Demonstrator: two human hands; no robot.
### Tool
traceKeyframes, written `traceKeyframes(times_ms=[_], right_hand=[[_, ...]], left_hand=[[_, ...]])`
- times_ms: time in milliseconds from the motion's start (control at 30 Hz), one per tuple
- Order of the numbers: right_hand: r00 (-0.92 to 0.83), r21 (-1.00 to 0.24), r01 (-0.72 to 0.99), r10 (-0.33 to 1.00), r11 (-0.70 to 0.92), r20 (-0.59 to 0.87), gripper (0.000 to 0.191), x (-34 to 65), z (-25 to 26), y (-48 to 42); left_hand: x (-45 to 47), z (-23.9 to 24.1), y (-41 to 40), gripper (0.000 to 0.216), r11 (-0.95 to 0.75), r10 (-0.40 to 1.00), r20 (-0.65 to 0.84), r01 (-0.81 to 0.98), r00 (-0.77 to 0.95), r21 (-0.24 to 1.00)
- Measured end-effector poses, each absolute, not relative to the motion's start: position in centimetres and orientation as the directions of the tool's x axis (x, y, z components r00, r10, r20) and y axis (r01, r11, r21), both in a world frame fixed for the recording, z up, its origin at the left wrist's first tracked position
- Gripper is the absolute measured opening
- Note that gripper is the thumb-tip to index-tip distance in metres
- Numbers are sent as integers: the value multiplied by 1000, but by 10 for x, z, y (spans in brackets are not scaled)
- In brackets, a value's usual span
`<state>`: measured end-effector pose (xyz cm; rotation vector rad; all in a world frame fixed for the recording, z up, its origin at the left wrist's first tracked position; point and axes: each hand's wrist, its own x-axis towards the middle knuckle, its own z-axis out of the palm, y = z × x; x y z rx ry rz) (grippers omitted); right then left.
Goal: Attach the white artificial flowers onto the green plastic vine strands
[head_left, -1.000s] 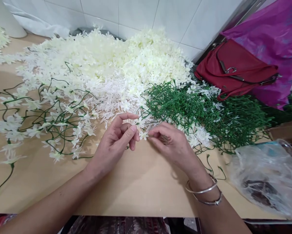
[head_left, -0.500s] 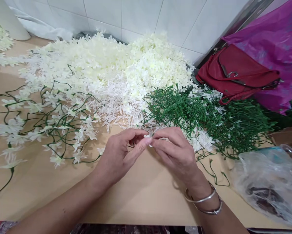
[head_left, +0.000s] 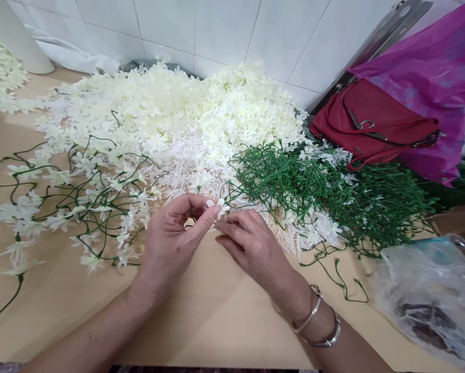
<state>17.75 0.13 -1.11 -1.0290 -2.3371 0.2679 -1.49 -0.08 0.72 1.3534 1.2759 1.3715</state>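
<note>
A small white artificial flower is pinched between the thumb and index finger of my left hand. Just right of it, my right hand has its fingers bent together close to the flower; what they hold, if anything, is hidden. Behind both hands lies a heap of loose white artificial flowers, with thin white stamens spread at its front. A pile of green plastic stems sits beyond my right hand. To the left, flowers threaded on green stems lie in a loose tangle.
A red handbag and a purple plastic bag are at the back right. Closer in, a clear plastic bag with dark contents rests on the table. A tiled wall stands behind.
Both hands have shifted left. The flower now shows its open petals above my left thumb, and my right fingers have drawn slightly down and away from it.
</note>
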Motion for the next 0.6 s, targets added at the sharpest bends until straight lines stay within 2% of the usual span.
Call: traceKeyframes(times_ms=[67,367,467,600], right_hand=[[-545,-387,619,729,683,415,9,176,-14,1],[-548,-320,639,705,700,450,8,172,-17,1],[-434,-400,657,754,639,492,13,178,-13,3],[-231,-614,560,817,556,529,15,187,-6,3]], left_hand=[[-13,6,0,16,-172,978,185,135,-94,976],[-10,3,1,17,-146,983,158,123,-97,982],[-11,3,4,17,-112,985,125,102,-123,988],[-11,3,7,21,-51,985,63,76,-163,996]])
